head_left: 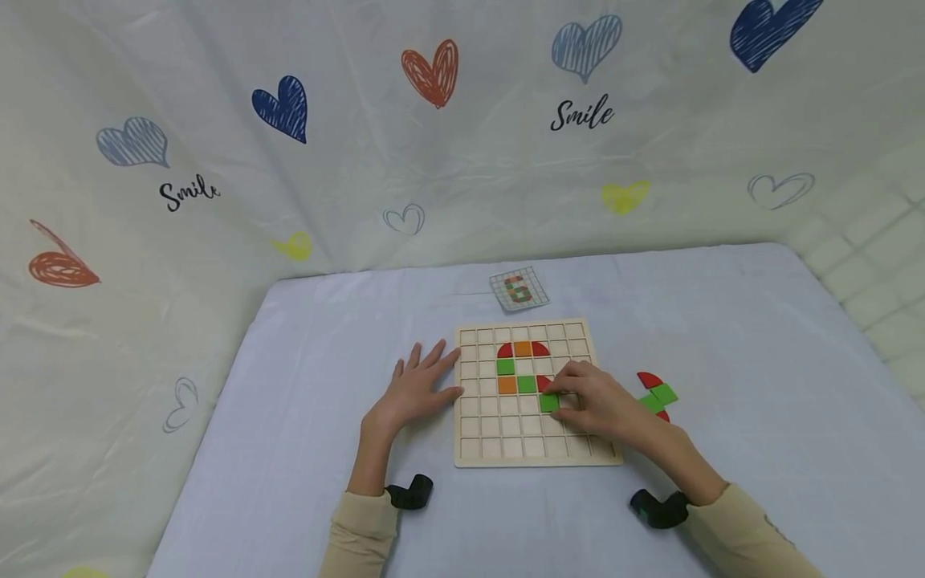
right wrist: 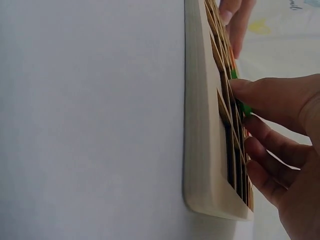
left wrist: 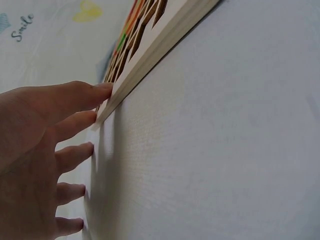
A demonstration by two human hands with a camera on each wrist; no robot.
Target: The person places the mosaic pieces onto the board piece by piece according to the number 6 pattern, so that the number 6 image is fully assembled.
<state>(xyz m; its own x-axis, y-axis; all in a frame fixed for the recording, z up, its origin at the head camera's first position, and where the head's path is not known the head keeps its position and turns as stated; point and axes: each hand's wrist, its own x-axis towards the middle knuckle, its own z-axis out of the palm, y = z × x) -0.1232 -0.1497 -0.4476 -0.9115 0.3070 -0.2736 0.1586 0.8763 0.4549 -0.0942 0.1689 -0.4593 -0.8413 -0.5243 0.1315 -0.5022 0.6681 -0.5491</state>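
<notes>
A wooden grid board [head_left: 538, 462] lies flat on the table. Set into its cells are red quarter-round, orange and green square tiles in a curved row, among them an orange tile [head_left: 507, 385] and a red quarter-round [head_left: 503, 351]. My right hand [head_left: 596, 397] reaches over the board's right side, thumb and fingers pinching a green square tile [head_left: 549, 403] at a cell below the row; the right wrist view shows the green edge [right wrist: 245, 108] by the thumb. With fingers spread, my left hand [head_left: 415, 389] touches the board's left edge, thumb at the frame in the left wrist view.
Beyond the board lies a pattern card [head_left: 519, 290] with a coloured figure on a grid. To the right are loose tiles, a red quarter-round [head_left: 649, 380] and a green square [head_left: 664, 394] among them, partly hidden by my right forearm. A printed cloth [head_left: 462, 160] hangs behind the table.
</notes>
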